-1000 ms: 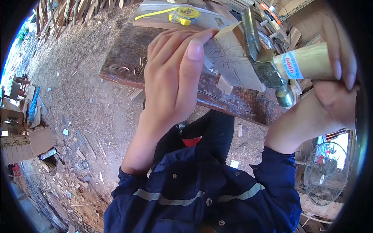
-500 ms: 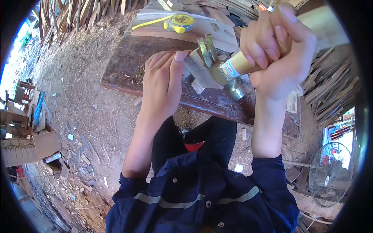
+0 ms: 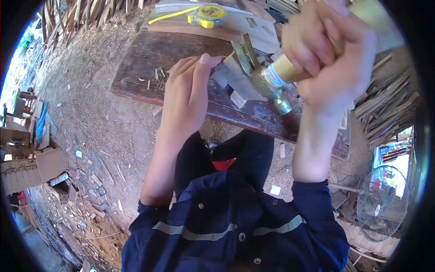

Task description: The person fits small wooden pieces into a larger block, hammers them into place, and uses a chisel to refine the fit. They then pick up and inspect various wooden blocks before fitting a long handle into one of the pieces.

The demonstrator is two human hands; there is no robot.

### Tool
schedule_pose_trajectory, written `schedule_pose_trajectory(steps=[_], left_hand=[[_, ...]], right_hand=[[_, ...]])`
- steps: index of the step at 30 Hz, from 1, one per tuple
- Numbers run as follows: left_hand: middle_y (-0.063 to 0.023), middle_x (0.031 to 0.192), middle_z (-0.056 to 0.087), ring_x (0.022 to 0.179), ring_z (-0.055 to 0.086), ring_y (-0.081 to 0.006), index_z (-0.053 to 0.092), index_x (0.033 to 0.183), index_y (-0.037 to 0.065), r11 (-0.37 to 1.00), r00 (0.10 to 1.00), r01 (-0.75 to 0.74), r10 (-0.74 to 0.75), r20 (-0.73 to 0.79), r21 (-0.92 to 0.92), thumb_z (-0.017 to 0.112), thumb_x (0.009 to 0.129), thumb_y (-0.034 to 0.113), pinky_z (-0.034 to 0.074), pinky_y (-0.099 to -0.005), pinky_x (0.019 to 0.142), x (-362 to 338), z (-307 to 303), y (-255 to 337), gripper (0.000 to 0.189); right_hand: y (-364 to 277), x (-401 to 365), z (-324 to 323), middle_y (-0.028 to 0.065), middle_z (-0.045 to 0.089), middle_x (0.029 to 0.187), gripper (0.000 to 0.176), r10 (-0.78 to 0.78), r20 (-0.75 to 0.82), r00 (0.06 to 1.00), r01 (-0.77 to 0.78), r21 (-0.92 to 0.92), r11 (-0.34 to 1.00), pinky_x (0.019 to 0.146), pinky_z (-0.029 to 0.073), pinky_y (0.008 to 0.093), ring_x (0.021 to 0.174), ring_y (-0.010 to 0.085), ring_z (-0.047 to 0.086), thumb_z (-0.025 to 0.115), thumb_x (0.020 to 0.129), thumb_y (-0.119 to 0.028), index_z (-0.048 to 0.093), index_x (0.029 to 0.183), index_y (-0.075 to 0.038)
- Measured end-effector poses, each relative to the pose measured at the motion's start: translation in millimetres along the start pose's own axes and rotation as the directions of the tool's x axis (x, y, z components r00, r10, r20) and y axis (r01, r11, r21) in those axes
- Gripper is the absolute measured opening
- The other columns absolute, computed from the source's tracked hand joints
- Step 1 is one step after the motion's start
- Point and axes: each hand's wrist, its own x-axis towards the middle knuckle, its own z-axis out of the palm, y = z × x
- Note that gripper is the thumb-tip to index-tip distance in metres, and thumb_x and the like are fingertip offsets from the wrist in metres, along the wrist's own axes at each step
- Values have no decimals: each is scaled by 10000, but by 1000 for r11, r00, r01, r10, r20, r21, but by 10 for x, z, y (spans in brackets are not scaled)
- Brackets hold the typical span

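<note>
My right hand [image 3: 335, 61] is wrapped around the wooden handle of a claw hammer [image 3: 286, 69] and looks slightly blurred. A label sits on the handle near the metal head, whose claw points away from me and whose shiny round striking face is on my side. The head overlaps a small wooden block [image 3: 244, 80] on the workbench [image 3: 174, 47]. My left hand [image 3: 188, 88] is closed at the block's left edge, its thumb against the wood and its other fingers partly hidden. A small wood offcut [image 3: 238, 99] lies on the near side of the block.
A yellow tape measure [image 3: 212, 17] rests on a pale board with slots [image 3: 238, 29] at the bench's far side. Several small metal pieces [image 3: 158, 76] lie left of my left hand. Wood strips [image 3: 385, 106] are piled at the right, near a fan [image 3: 382, 204].
The view has shifted a little. The hammer has moved slightly in my right hand, its head tilting. My left hand remains at the block.
</note>
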Motion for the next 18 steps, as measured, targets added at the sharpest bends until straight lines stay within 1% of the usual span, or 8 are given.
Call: schedule_pose_trajectory(steps=[3,5,6,9,13,16,18], left_hand=[[-180,1027,732,1084,644,-390,724,1092,-34,951,979,-195,202,-6,241,439,1091,196,423,-459,1027,-1,14,16,366],[-183,1027,729,1093,643,-388,723,1102,-31,963,988,-152,153,14,222,435,1094,196,422,-463,1030,-10,12,21,367],[-184,1027,727,1098,643,-387,723,1107,-29,967,990,-140,138,24,214,432,1096,196,421,-464,1031,19,9,22,368],[-222,1129,723,1167,626,-399,707,1187,-64,973,994,-100,88,62,208,425,1112,235,434,-430,1056,-3,-24,11,418],[-220,1142,720,1150,627,-388,709,1194,-62,983,995,-58,43,92,176,426,1113,237,434,-430,1054,17,-76,40,419],[-217,1148,718,1140,626,-381,711,1195,-56,981,994,-71,55,91,180,417,1118,244,435,-425,1049,39,-54,10,427],[-214,1148,717,1136,624,-378,715,1194,-48,981,993,-78,61,100,178,406,1125,250,436,-421,1046,56,-47,-10,435]], right_hand=[[-4,35,81,-52,305,514,301,16,-63,998,-16,-10,1000,344,215,275,375,78,218,545,1016,-309,419,812,-127],[7,34,119,-50,297,515,299,-27,-100,995,20,-66,998,351,204,271,380,74,213,567,996,-267,397,788,-136],[58,90,116,-51,293,516,292,-64,-57,996,58,-102,993,352,206,270,379,72,213,572,993,-255,402,789,-135],[-93,86,248,-46,295,529,199,102,-182,978,-120,-92,989,366,214,260,392,67,221,584,984,-216,462,870,-108],[-66,70,231,-41,309,543,155,124,-195,973,-135,-41,990,379,222,252,413,69,232,587,978,-205,499,934,-85],[-99,59,201,-30,348,558,208,146,-216,965,-145,20,989,378,240,247,415,70,269,562,1015,-263,515,986,-63],[-79,43,127,-35,347,566,224,94,-162,982,-98,-13,995,398,257,252,420,74,278,530,1039,-287,491,949,-86]])
